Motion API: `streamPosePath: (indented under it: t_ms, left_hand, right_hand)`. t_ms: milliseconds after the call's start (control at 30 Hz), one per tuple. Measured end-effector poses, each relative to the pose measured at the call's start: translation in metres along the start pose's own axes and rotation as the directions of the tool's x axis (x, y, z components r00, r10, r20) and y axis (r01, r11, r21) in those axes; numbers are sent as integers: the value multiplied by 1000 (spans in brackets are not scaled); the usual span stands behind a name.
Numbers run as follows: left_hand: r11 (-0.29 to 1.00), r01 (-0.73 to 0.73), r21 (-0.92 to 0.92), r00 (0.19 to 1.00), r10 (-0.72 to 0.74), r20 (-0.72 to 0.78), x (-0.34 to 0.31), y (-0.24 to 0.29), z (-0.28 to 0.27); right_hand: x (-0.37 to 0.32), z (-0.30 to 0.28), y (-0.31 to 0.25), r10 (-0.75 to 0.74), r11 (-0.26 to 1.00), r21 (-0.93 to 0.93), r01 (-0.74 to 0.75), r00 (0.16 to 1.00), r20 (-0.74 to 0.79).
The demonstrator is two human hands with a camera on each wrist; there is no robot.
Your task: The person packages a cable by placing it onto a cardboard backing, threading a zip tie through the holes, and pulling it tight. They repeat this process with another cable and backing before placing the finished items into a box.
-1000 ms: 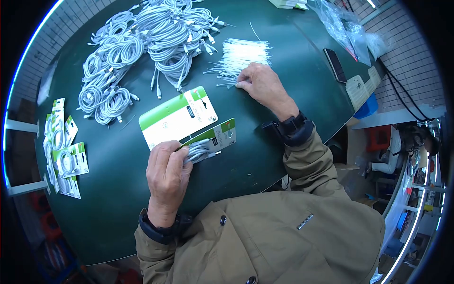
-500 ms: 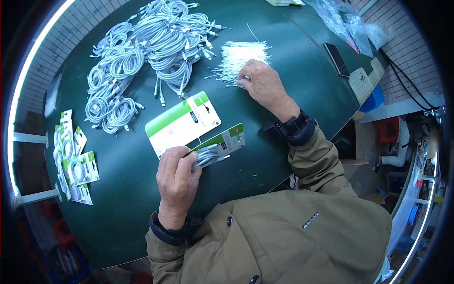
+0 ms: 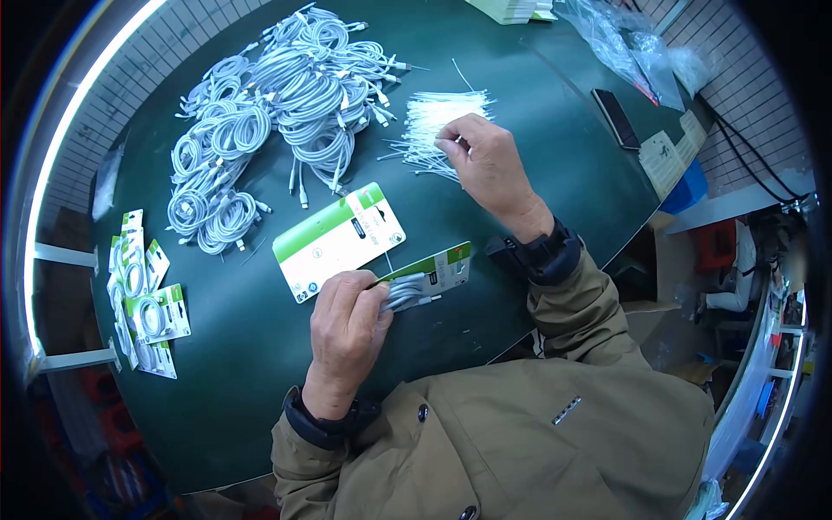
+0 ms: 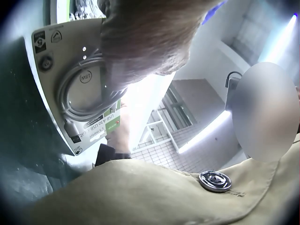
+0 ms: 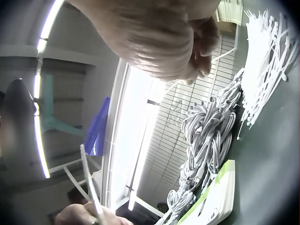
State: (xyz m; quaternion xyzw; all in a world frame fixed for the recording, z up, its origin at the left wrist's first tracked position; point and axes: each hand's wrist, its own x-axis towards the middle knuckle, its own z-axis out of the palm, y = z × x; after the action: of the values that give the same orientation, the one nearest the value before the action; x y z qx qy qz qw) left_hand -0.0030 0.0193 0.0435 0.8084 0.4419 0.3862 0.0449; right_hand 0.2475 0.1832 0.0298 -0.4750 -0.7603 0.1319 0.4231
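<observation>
My left hand point(image 3: 348, 334) grips a green-and-white retail card point(image 3: 449, 267) with a coiled grey USB cable point(image 3: 406, 293) lying against it. In the left wrist view the coil point(image 4: 70, 101) is looped on the card's printed face. A thin white strip point(image 3: 388, 260) sticks up beside the card. Over the near side of a pile of white cable ties point(image 3: 442, 113), my right hand point(image 3: 492, 165) has thumb and fingers pinched together. The right wrist view shows a thin white cable tie point(image 5: 224, 55) held in those fingers.
A stack of flat cards point(image 3: 334, 251) lies ahead of the left hand. Beyond it is a big heap of coiled cables point(image 3: 321, 95). Carded cables point(image 3: 152, 316) lie at the left, a phone point(image 3: 615, 117) and plastic bags point(image 3: 637, 52) at the right.
My right hand has drawn up slightly from the cable tie pile, its fingers still pinched. The left hand keeps its grip on the card and cable, which sit a little farther right in view.
</observation>
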Motion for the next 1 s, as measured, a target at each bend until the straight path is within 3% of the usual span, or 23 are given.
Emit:
streamPosePath:
  t_ms: [67,100,200,367,467,567,667,867,1000]
  left_hand:
    - [1000,-3,-4,1000,3,-1,0,-1,2]
    - [1000,0,-8,1000,0,1,-1,-1,2]
    - [1000,3,-21,1000,-3,4,-1,-1,3]
    - [1000,2,-29,1000,-2,8,-3,-2,2]
    - [999,1,-35,1000,0,11,-4,-4,0]
    - [999,-9,-46,1000,9,-1,-4,-6,0]
    - [998,-8,-62,1000,8,-3,-4,-6,-1]
    - [998,-10,-56,1000,9,-12,-5,-8,-2]
    - [999,-6,-52,1000,5,-9,-5,-7,-2]
  right_hand:
    - [0,-6,-12,114,980,160,-114,993,12]
    - [1,-8,-13,187,927,311,-210,977,103]
    - [-2,-9,-14,291,644,597,-477,876,385]
    - [-12,9,-17,224,256,641,-723,690,688]
    - [-17,19,-22,184,153,581,-799,601,778]
    - [-21,26,-21,160,127,537,-834,552,818]
    - [-25,32,-20,159,143,536,-832,554,817]
    - [-25,34,-28,220,302,521,-798,590,777]
    - [-25,34,-28,217,316,519,-794,593,775]
